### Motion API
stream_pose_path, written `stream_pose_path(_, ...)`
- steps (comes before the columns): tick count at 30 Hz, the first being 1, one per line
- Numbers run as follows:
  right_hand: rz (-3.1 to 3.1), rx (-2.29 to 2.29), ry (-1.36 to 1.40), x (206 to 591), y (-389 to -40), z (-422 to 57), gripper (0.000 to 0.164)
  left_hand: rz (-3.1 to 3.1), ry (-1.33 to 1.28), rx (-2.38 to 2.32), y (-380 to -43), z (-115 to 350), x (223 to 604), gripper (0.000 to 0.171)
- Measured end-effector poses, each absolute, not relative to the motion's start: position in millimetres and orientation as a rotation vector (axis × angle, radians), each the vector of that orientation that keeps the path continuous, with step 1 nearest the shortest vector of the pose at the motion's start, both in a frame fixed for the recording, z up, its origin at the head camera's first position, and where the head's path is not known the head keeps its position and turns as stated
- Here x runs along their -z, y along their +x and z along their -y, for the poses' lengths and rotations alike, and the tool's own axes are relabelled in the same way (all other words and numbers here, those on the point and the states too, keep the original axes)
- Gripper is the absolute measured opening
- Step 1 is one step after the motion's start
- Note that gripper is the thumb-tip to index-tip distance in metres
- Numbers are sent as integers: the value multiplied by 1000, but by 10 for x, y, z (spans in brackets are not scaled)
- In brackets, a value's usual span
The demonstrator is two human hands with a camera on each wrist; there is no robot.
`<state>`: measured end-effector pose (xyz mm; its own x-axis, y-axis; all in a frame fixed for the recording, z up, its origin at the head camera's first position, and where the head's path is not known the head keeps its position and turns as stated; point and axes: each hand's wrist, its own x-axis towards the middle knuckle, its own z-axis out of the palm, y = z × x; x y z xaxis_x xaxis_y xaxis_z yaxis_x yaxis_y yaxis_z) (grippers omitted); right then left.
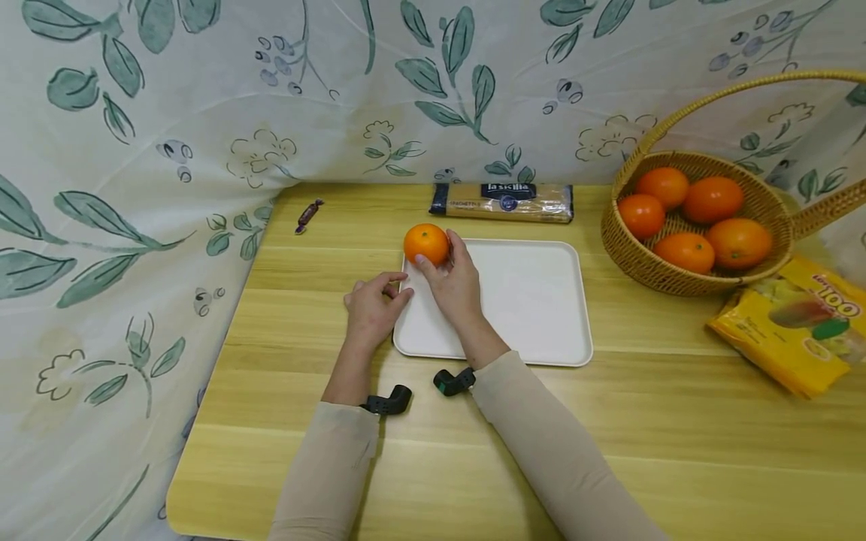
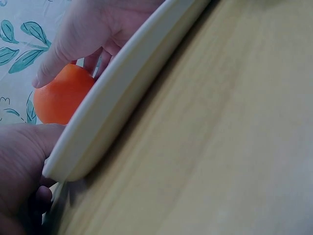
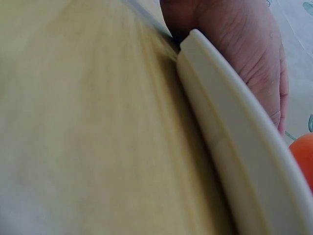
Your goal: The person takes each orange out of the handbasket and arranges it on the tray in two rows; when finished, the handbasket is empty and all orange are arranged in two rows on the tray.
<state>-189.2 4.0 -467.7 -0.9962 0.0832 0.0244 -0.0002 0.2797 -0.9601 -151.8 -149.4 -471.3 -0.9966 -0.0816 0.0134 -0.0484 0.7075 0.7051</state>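
Note:
My right hand (image 1: 455, 285) holds an orange (image 1: 426, 244) between thumb and fingers, over the far left corner of a white rectangular tray (image 1: 528, 300). In the left wrist view the orange (image 2: 63, 95) shows past the tray's raised rim (image 2: 115, 83), with the thumb on its side. My left hand (image 1: 372, 309) is at the tray's left edge, its thumb inside the rim and other fingers outside and below, gripping it. The right wrist view shows the left hand (image 3: 239, 44) behind the tray corner; the orange is cut off at the frame's side.
A spaghetti pack (image 1: 502, 203) lies behind the tray. To the right stands a wicker basket (image 1: 625, 259) of several orange-red round fruits, with a yellow snack bag (image 1: 791, 330) leaning beside it. A small wrapped candy (image 1: 309, 216) lies back left. Patterned cloth (image 1: 325, 98) hangs behind the table.

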Motion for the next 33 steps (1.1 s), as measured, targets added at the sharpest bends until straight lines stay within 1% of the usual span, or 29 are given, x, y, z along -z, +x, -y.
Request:
stream_pose_path(20, 2428, -1861, -120, 4584, -1808, -95, 75, 2837, 123, 1221, -1517, 1479, 4708, 30)
stream_pose_path(27, 2433, -1809, -71, 4447, -1714, -269, 75, 2833, 105, 1209, -1507, 1486, 4707, 31)
stream_pose_path(33, 2556, -1623, -7, 4265, -1619, -576, 74, 2829, 110, 1216, -1512, 1479, 4729, 30)
